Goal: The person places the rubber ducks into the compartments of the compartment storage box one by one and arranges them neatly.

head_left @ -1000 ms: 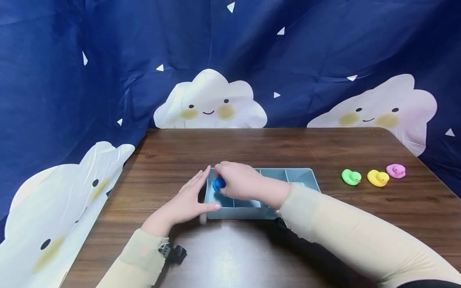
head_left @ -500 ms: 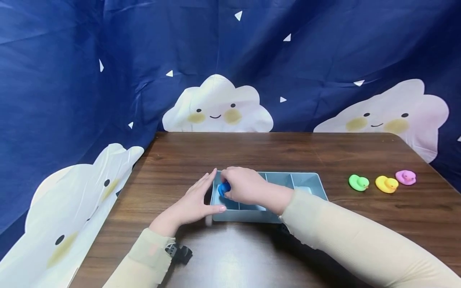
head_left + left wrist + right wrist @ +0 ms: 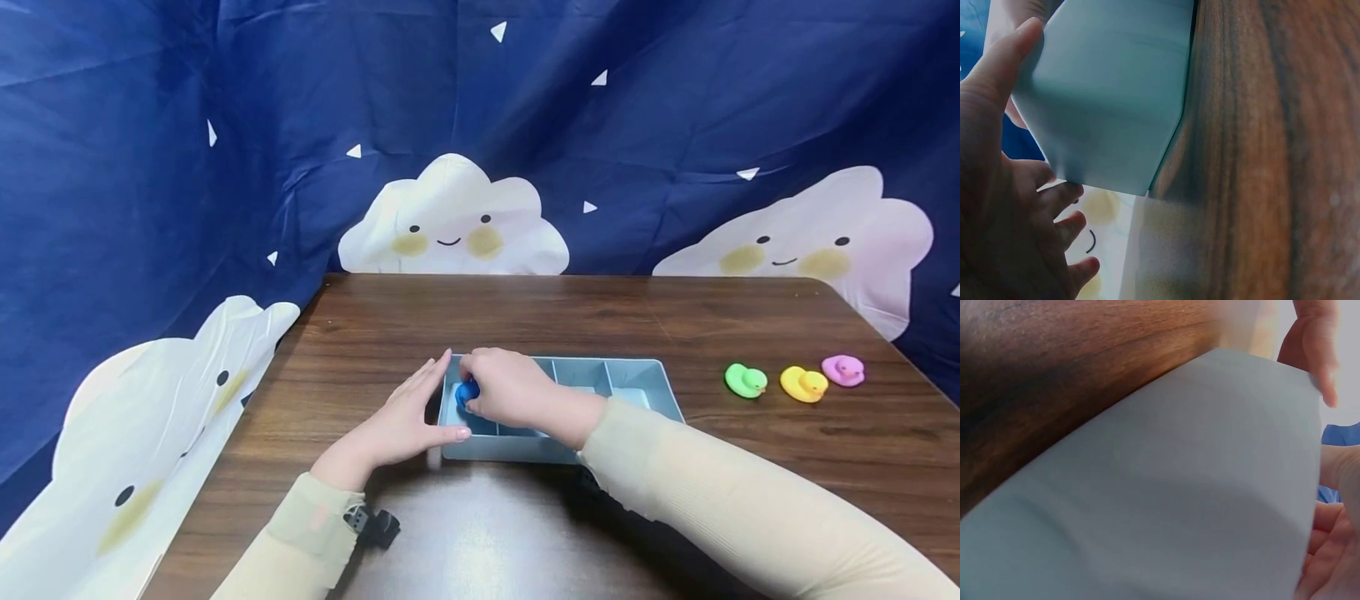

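A light blue divided box [image 3: 510, 450] sits on the table, its compartments side by side. My right hand [image 3: 510, 387] reaches over it and pinches a small rounded blue toy [image 3: 467, 394] inside the leftmost compartment. Most of that toy is hidden by the fingers. My left hand [image 3: 393, 429] lies at the box's left end with fingers spread and fairly straight; its thumb touches the front rim. In the left wrist view, the thumb [image 3: 1007, 59] lies at the rim of the box [image 3: 1116, 94], and the other fingers spread out beyond its corner.
To the right of the box, a green duck [image 3: 746, 381], a yellow duck [image 3: 803, 384] and a pink duck [image 3: 843, 371] lie on the wooden table [image 3: 600, 312]. A blue cloth [image 3: 675, 100] with white clouds hangs behind the table and on the left.
The head view has shifted slightly, so everything appears a little farther right and lower than a second ago. Both hands keep their places at the box, with the blue toy still pinched.
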`<move>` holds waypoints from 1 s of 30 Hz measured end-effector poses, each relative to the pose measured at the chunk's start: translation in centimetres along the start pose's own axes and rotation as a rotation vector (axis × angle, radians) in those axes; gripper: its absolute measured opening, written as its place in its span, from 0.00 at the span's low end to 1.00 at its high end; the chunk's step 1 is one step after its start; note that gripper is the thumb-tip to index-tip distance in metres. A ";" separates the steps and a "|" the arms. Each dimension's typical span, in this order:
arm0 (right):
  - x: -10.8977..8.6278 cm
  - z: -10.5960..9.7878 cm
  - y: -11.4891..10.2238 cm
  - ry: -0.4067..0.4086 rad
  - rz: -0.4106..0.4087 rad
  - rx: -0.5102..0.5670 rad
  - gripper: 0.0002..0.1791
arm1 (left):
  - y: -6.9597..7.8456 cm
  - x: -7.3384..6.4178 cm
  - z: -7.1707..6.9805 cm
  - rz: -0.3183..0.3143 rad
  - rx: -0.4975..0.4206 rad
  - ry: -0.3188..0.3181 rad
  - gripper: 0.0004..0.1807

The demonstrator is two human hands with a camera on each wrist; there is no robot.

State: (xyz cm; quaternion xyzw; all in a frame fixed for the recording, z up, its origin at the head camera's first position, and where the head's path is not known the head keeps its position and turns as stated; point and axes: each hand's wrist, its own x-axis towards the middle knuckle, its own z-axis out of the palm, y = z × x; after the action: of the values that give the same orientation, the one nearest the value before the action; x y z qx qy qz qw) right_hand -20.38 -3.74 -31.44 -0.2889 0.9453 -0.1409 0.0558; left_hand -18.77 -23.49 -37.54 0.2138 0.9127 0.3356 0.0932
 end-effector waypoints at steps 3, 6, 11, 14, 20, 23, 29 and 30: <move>0.1 0.3 0.1 0.013 0.003 0.006 0.18 | 0.0 0.0 0.0 -0.004 -0.001 -0.002 0.58; 0.2 0.6 0.3 0.030 0.005 0.008 0.19 | 0.1 -0.1 -0.1 -0.007 0.001 -0.002 0.58; 0.1 0.9 0.5 0.068 -0.002 0.003 0.19 | 0.3 -0.1 -0.2 -0.016 0.005 -0.004 0.58; 0.1 1.1 0.6 0.085 0.004 0.003 0.20 | 0.3 -0.1 -0.2 -0.019 0.005 -0.005 0.58; 0.3 1.8 0.9 0.093 0.043 0.004 0.20 | 0.3 0.0 -0.2 -0.011 0.019 -0.004 0.58; 0.4 2.0 1.0 0.091 0.049 -0.009 0.20 | 0.3 0.1 -0.2 -0.012 0.021 -0.005 0.58; 0.5 2.1 0.8 0.089 0.021 -0.079 0.18 | 0.5 0.0 -0.3 -0.011 0.020 -0.004 0.59; 0.4 2.1 0.8 0.092 0.009 -0.095 0.18 | 0.5 0.0 -0.3 -0.008 0.020 -0.003 0.59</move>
State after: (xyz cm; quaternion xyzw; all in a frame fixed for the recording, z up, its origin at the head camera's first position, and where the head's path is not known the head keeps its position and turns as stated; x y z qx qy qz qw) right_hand -20.77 -3.87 -33.63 -0.2803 0.9537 -0.1086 -0.0008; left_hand -18.67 -23.36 -36.93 0.2117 0.9167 0.3257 0.0936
